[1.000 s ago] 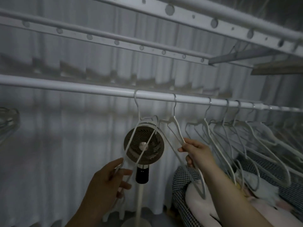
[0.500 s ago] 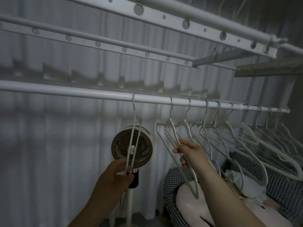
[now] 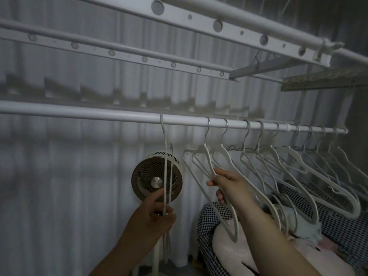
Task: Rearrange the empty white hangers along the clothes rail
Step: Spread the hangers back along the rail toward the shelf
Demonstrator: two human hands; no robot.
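Left hand [image 3: 153,217] is gripping one spaced-out hanger [image 3: 164,156]; right hand [image 3: 231,186] is pinching the next hanger [image 3: 208,156]; perhaps ten others [image 3: 310,170] are crowding the rail [image 3: 99,113] rightward.

The clothes rail [image 3: 99,114] is running across from left to right, with the rack bars [image 3: 179,18] lying above it and the curtain [image 3: 59,186] hanging behind. A single hanger [image 3: 163,136] is hanging apart at the left, in front of the fan [image 3: 145,176], with the left hand [image 3: 153,216] gripping it low down. To its right, the right hand [image 3: 229,188] is holding the next hanger [image 3: 207,156], and the remaining hangers [image 3: 294,158] are hanging crowded along the rail's right part, above the bedding [image 3: 209,218].
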